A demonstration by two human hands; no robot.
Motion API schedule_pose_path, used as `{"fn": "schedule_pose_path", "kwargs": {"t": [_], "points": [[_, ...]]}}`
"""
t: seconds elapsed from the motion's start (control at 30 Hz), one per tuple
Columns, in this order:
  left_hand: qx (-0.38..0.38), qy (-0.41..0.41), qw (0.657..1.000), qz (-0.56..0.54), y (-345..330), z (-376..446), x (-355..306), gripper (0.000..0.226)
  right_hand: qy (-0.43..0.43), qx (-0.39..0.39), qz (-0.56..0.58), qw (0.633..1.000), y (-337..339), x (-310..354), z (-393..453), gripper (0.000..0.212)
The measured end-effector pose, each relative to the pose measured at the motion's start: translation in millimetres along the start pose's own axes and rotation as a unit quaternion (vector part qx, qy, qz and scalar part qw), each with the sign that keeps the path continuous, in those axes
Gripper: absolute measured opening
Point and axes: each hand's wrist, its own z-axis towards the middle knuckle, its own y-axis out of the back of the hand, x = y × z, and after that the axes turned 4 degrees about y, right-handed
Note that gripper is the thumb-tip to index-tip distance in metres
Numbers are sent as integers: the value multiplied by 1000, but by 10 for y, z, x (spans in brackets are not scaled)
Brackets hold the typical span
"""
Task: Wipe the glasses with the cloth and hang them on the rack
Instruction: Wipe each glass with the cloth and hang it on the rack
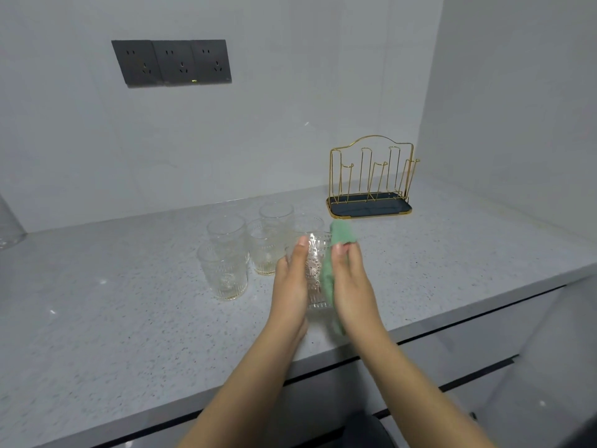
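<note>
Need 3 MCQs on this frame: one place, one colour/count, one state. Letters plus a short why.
1. Where is the gold rack?
A. Counter's back right
B. Counter's front left
C. On the wall

2. Colour of the cloth?
A. Blue
B. Green
C. White

3. State of the rack?
A. Full
B. One glass hung
C. No glasses hung

Key: 1 A, it stands near the right wall corner. 2 B, green in the right hand, against the held glass in the left hand. 3 C, every prong is bare.

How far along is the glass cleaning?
Barely begun. The gold rack holds nothing. The left hand holds one glass while the right hand presses the green cloth against it. At least four more glasses wait on the counter.
</note>
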Motion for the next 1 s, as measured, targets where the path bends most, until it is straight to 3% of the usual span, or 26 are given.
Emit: {"fn": "schedule_pose_path", "kwargs": {"t": [0.1,0.17,0.27,0.3,0.4,0.43,0.53,0.63,0.77,0.87,0.93,1.0], "points": [[5,22,1000,-13,21,33,10,85,54,27,-54,997,-75,-74,-171,46],[19,20,999,16,9,-24,5,77,-1,4,-38,999,-28,-101,-27,41],[32,14,999,28,11,-3,67,40,-106,-14,46,993,34,-55,186,54],[35,30,999,23,14,-16,19,40,-109,-9,47,993,23,-27,152,51],[30,33,999,-19,79,124,-25,97,-88,14,12,996,-59,27,-88,25],[40,29,999,-14,88,120,-73,98,-80,20,9,997,-63,25,-131,21],[69,-5,995,65,65,32,-139,49,-92,-18,48,994,3,12,-4,47],[71,-6,985,157,71,40,-89,57,-90,-33,40,995,23,27,95,49],[78,24,985,149,71,64,-68,70,-91,-24,30,995,7,74,28,48],[72,34,991,103,85,64,-40,74,-76,4,-1,997,-6,56,-97,23],[52,36,995,79,101,75,-27,64,-54,16,-28,998,-27,48,-127,15],[53,33,995,72,98,76,-5,42,-57,9,-18,998,-7,36,-51,36]]}}
